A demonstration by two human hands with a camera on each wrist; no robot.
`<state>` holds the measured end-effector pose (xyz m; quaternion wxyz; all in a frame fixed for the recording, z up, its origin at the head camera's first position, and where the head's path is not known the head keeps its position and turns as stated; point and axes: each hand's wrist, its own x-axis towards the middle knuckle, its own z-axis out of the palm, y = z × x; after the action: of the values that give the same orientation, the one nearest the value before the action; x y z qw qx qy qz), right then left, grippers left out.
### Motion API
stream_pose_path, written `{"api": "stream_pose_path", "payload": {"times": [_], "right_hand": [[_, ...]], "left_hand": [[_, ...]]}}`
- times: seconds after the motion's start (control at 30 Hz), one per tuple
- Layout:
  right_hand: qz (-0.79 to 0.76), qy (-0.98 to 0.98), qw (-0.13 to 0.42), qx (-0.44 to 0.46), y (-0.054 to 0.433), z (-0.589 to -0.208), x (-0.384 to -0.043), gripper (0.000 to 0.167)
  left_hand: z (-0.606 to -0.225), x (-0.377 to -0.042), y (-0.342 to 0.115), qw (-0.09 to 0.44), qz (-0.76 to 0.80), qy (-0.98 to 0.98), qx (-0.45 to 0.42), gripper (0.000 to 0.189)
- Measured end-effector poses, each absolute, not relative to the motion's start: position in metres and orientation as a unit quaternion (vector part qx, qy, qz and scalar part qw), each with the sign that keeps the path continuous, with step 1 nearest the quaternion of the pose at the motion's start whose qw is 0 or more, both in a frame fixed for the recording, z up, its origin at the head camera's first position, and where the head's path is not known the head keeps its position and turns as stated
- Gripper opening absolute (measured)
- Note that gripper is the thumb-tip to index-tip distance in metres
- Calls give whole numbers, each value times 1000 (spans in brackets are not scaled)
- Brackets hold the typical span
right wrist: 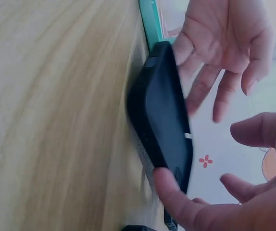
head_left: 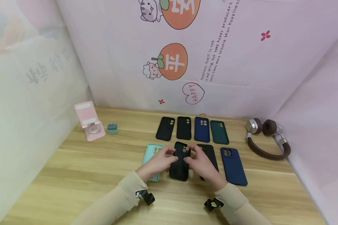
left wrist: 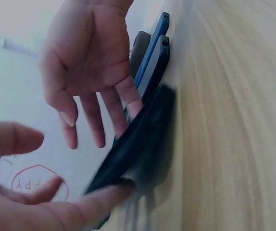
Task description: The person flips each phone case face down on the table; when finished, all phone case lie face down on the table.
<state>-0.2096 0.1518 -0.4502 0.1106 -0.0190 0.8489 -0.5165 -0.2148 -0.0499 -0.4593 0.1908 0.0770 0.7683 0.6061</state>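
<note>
A black phone case (head_left: 180,168) with round camera holes lies between both hands at the middle of the front row. My left hand (head_left: 161,161) is at its left edge, and my right hand (head_left: 200,161) is at its right edge. The left wrist view has the case (left wrist: 138,139) tilted and blurred, with one extended left finger at its side. In the right wrist view a right fingertip touches the case's (right wrist: 164,110) edge, while the thumb stays apart. A turquoise case (head_left: 150,152) is partly covered by the left hand, another black case (head_left: 211,153) by the right.
Beside them lies a blue case (head_left: 234,167). Behind stand in a row two black cases (head_left: 165,128), a blue case (head_left: 202,130) and a green case (head_left: 219,133). Brown headphones (head_left: 263,154) lie right; a pink stand (head_left: 90,122) and a small plug (head_left: 112,129) are left.
</note>
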Motion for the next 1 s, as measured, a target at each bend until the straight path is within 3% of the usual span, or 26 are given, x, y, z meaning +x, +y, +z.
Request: {"api": "stream_pose_path", "payload": {"times": [0.33, 1.0], "right_hand": [[-582, 808, 92, -22, 146, -449, -211, 56], [-644, 755, 72, -101, 139, -449, -213, 52]], "left_hand": [[-461, -215, -48, 154, 695, 698, 81, 43], [-462, -217, -47, 221, 737, 630, 109, 42]]}}
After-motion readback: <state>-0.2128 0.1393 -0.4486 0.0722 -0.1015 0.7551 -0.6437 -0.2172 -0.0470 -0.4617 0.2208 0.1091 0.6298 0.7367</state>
